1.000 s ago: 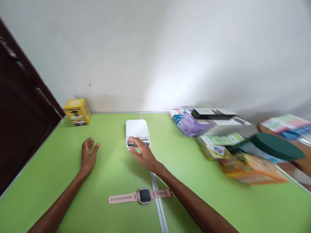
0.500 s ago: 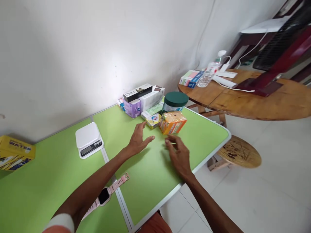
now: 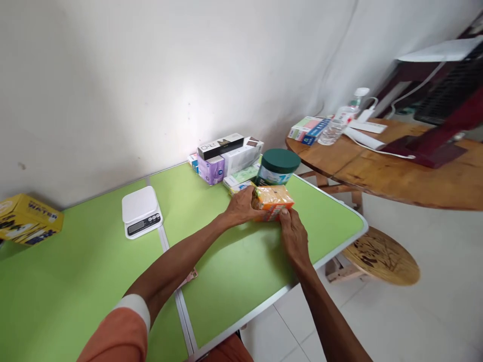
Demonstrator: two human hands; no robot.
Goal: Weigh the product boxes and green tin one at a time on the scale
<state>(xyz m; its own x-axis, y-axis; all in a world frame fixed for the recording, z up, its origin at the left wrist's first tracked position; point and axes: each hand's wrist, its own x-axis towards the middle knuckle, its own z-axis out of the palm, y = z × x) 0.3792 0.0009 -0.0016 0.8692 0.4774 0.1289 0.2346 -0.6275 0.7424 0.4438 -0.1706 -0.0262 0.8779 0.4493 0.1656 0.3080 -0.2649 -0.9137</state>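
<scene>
Both hands moved in since 0.5 s ago: then short of the orange pack (image 3: pixel 274 197), now on it, one at each end. Pack at R part of green bench (image 3: pixel 226 281), btwn hands; can't tell if its base is flat on bench or raised. L hand (image 3: pixel 240 206): part-closed round pack's L end, thumb along near face, some fingers hidden. R hand (image 3: pixel 295 234): part-closed at R end, thumb on near face, other fingertips out of sight.

Just behind pack: tub (image 3: pixel 279 167) w/ dk green lid. To its L, yellow carton (image 3: pixel 238 188), partly hidden by L hand; green-white box (image 3: pixel 243 174) behind that. Further back, white box (image 3: pixel 243 155) beside purple pack (image 3: pixel 211 170), black-white box (image 3: pixel 221 146) on top. Well L: white scale (image 3: pixel 141 211), display dark. Pink strap (image 3: pixel 192 275) shows past L forearm. Far L, yellow box (image 3: pixel 30 219). Wooden stool (image 3: pixel 381 256) on floor, off bench's R end.
</scene>
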